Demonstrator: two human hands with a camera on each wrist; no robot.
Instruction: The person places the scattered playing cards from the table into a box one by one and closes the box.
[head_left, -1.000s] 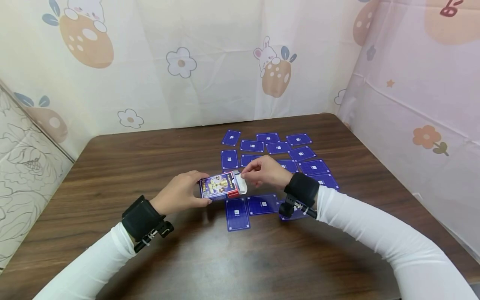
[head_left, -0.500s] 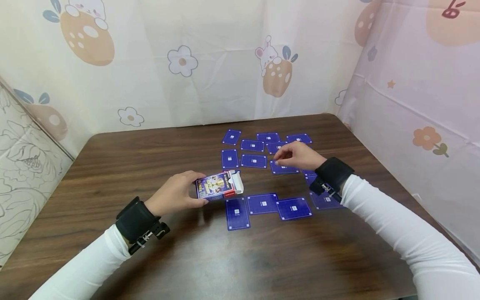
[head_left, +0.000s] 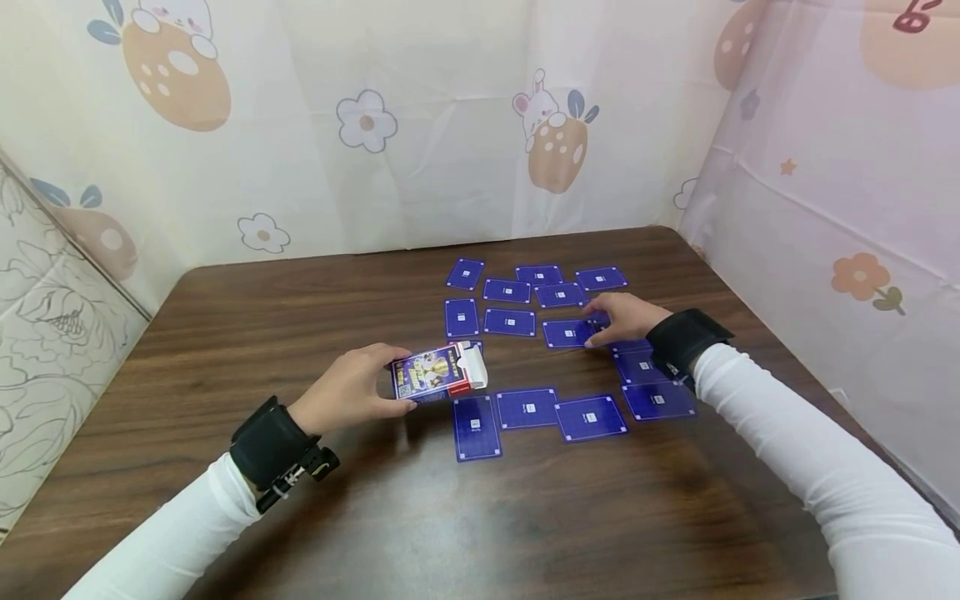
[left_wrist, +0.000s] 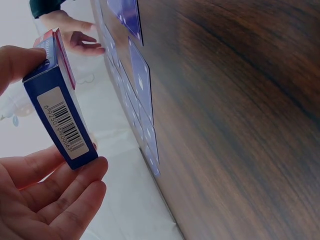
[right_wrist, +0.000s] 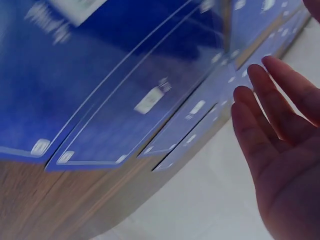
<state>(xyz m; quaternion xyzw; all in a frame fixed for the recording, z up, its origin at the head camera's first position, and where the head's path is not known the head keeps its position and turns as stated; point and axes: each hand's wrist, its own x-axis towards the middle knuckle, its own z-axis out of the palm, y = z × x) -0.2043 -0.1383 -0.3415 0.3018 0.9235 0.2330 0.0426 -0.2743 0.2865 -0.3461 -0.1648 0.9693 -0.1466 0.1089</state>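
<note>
My right hand [head_left: 632,318] is nearer: fingers relaxed, no grip I can see, at the right end of a blue playing card [head_left: 564,334], long axis left-right. Can't tell contact. My left hand [head_left: 347,390] grips the card box [head_left: 431,372], left and near of that card, open end facing right.

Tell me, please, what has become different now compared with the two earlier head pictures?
The right hand has left the white open end of the card box and moved right, now low over the blue cards; whether it touches one, I cannot tell. The card box shifted slightly left. Unchanged: the left hand grips the card box, and the visible blue cards lie as before.
</note>
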